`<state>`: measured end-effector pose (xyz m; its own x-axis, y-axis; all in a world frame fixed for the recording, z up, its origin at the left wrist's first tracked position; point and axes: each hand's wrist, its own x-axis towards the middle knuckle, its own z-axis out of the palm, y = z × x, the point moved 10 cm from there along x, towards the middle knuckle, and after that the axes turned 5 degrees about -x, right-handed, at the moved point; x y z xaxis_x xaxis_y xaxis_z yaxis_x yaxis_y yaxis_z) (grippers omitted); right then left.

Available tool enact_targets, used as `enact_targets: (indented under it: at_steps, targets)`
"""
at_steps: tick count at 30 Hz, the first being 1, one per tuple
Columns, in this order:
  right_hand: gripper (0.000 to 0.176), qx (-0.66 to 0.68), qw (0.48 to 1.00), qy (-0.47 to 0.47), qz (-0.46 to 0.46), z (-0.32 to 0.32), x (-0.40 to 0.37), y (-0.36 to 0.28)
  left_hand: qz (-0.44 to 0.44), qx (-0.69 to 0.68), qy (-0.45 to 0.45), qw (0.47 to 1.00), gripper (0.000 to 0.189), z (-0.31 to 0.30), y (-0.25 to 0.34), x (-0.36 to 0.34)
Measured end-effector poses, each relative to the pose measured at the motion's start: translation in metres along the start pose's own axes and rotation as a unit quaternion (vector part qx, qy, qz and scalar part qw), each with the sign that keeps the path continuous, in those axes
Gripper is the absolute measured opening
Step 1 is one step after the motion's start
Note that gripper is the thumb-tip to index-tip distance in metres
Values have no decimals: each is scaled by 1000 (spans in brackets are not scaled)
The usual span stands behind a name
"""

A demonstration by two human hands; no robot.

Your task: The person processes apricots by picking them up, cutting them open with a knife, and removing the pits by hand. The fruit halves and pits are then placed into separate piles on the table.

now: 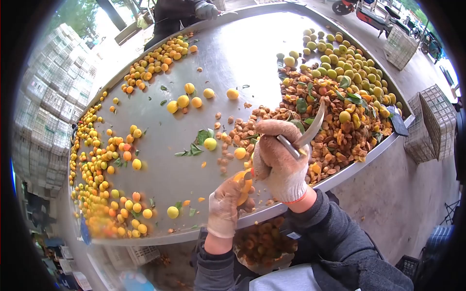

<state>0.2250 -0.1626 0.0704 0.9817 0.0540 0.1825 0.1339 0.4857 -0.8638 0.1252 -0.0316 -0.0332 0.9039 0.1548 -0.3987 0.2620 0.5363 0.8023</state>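
One orange fruit [246,186] pinched in left hand [225,202], low middle of frame; curved knife [314,127] gripped in right hand [281,160]. Probably light, soft, slippery, squashy; best held gently by sides.

Yellow and orange fruit [232,94] against a silver-grey table [182,131] — a few blushed red. The green fruit [335,73] tops a rust-brown heap [335,140] flecked with dark green leaves [302,105]. Left glove [223,206], right glove [284,162]: whitish, stained brown — orange edging the right cuff. Silvery knife [315,127], dark grey sleeves [335,228], pale latticed crates [53,109].
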Motion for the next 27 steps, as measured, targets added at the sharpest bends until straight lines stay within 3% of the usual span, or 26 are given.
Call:
enact_targets:
  at_steps: [1, 3, 5, 7, 9, 11, 12, 13, 14, 15, 17, 19, 27]
  targets:
    - [20, -71, 995, -34, -53, 6, -2, -10, -2, 4, 7, 1000, 50, 1, -1, 0]
    - [23, -129, 988, -63, -53, 10, -7, -10, 12, 33, 35, 999, 47, 3, 2, -4]
    - [27, -98, 965, -146, -192, 30, -17, -27, 37, 65, 49, 996, 45, 2, 1, 2]
    - [30, -270, 904, -243, -225, 50, -23, -33, 168, 104, 64, 978, 39, -12, 3, 6]
    - [29, -270, 906, -239, -222, 51, -25, -21, 176, 82, 77, 978, 35, -12, 7, 5]
    - [25, -143, 972, -78, -172, 21, -8, -19, 81, 43, 77, 993, 33, -9, -2, 4]
    - [19, -92, 995, -37, -33, 7, 1, 5, 82, 43, 76, 993, 33, -8, 0, 4]
    - [19, -92, 995, -37, -33, 5, 6, 4, 66, 20, 77, 995, 33, -8, -3, 4]
    - [17, 34, 996, 15, 85, -6, 10, 25, 48, -3, 78, 996, 34, -9, -6, 4]
    - [16, 159, 964, 68, 201, -11, 7, 47, 47, -2, 77, 996, 34, -7, -6, 4]
    - [16, 137, 965, 90, 202, -10, 7, 46, 37, -13, 118, 992, 38, -11, -7, 4]
    - [15, 85, 990, 64, 88, -8, 8, 29, 54, 5, 98, 994, 36, -6, 4, 6]
    - [17, 33, 999, 20, 5, -8, 3, 19, 40, -29, 87, 995, 40, -13, 2, 3]
